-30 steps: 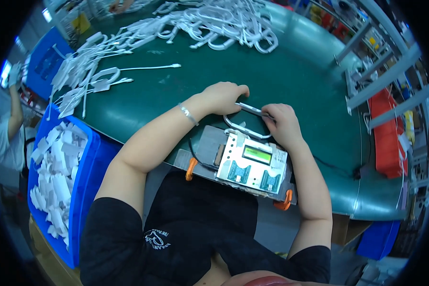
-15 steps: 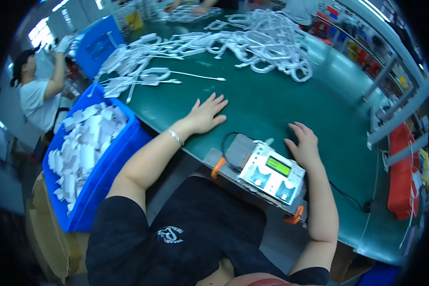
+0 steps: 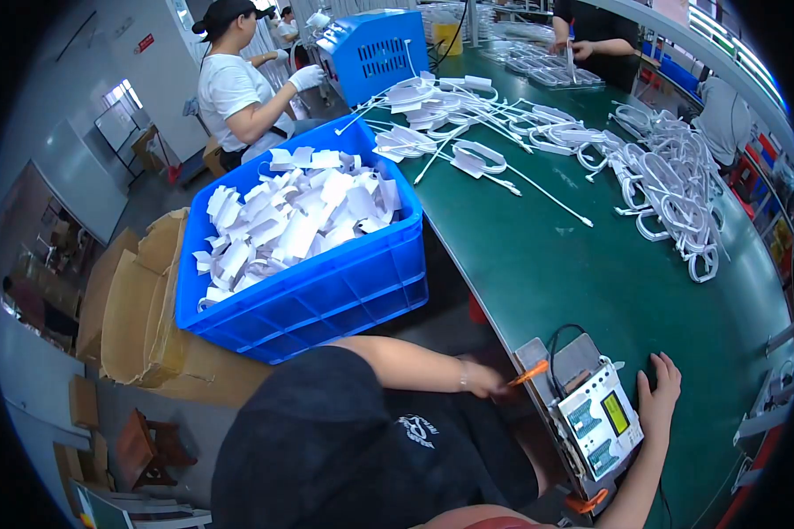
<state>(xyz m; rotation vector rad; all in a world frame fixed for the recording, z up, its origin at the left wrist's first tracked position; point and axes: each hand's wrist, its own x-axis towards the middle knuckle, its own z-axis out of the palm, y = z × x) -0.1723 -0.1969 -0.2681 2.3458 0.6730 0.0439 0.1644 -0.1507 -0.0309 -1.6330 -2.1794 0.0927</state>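
My right hand point(image 3: 660, 392) lies on the green table with its fingers apart, alongside a white electronic tester point(image 3: 602, 419) with a small lit yellow-green display. My left hand point(image 3: 483, 379) is off the tabletop, low by the table's edge, close to an orange clamp handle point(image 3: 529, 372). Its fingers are blurred and partly hidden, so whether it touches the handle is unclear. A second orange clamp point(image 3: 586, 502) sits at the tester's near end. Beside the tester are a grey plate point(image 3: 575, 354) and a looped black cable point(image 3: 553, 348).
Left of the table stands a blue crate point(image 3: 318, 313) heaped with white folded pieces point(image 3: 300, 212). White cables point(image 3: 670, 176) lie in bundles along the table's far side. Behind the crate, a gloved person point(image 3: 243, 97) stands by a blue machine point(image 3: 375, 57). Cardboard boxes point(image 3: 141, 309) are at left.
My view has swung left, bringing the crate to the middle. My left hand has left the tabletop and dropped toward the table's edge by the clamp. The right hand stays beside the tester.
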